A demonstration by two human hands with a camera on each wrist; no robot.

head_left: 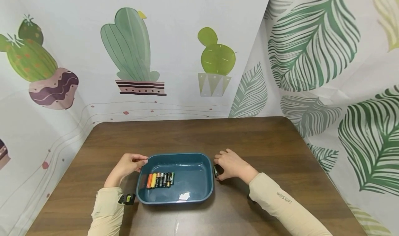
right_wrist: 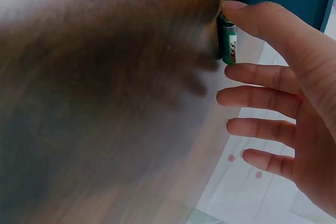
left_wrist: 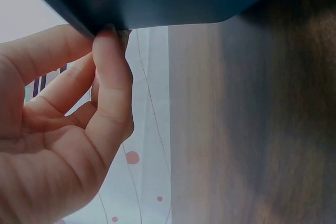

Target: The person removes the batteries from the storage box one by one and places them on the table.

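A dark teal tray [head_left: 194, 177] sits on the table, and a row of several batteries [head_left: 160, 180] lies side by side at the left of its floor. At the tray's far left corner, my left hand [head_left: 128, 166] pinches the rim between thumb and fingers, as the left wrist view shows up close. Just outside the tray's right wall, my right hand [head_left: 232, 165] holds a small green battery [right_wrist: 229, 45] by its ends, between thumb and index finger. The battery is close over the wooden surface, and the other three fingers [right_wrist: 260, 98] extend apart beside it.
The brown wooden table [head_left: 249, 135] extends around the tray. Behind it hangs a white backdrop [head_left: 180, 55] printed with cacti, and a leaf-patterned sheet [head_left: 311, 49] covers the right side. A black wrist device [head_left: 126, 199] is strapped at the left sleeve.
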